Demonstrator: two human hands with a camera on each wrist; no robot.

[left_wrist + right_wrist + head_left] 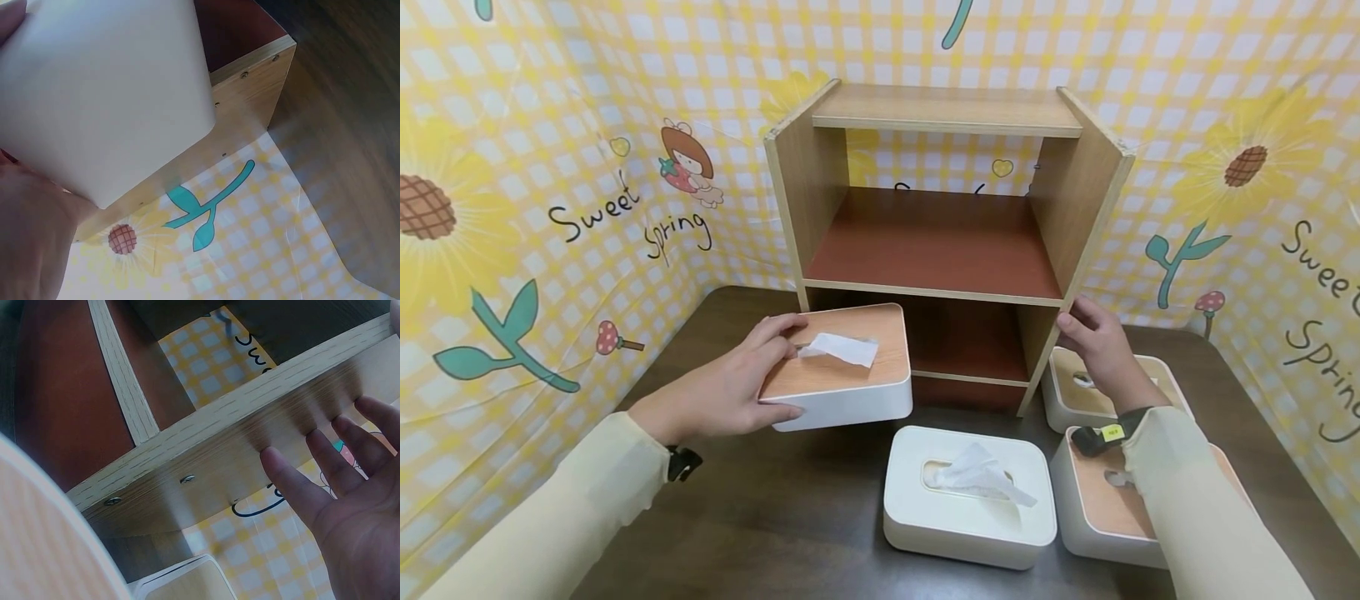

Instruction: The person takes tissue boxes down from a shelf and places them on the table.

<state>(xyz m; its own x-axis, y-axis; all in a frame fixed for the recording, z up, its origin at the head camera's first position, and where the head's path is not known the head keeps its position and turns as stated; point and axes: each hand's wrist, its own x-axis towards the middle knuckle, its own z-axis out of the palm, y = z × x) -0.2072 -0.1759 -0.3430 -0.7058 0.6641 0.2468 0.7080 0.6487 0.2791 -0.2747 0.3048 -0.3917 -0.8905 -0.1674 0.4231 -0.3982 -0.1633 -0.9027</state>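
Observation:
My left hand (pixel 741 379) grips a white tissue box (pixel 842 404) by its left end, thumb on the side wall and fingers over the wood-look lid, where a tissue (pixel 842 348) pokes from the slot. It is in front of the wooden shelf's (pixel 936 287) lower left opening. In the left wrist view the box's plain white underside (pixel 112 81) faces the camera and hides most of that hand. My right hand (pixel 1097 346) is at the shelf's right side panel (pixel 206 469). Its fingers (pixel 294 481) are spread and fairly straight, fingertips at the panel's outer face.
An all-white tissue box (pixel 966 525) stands on the dark table (pixel 760 517) before the shelf. To its right sit a wood-lidded box (pixel 1097 500) and, behind that, a tan-lidded box (pixel 1120 400), both partly covered by my right arm. Checked yellow cloth (pixel 662 100) hangs behind and at both sides.

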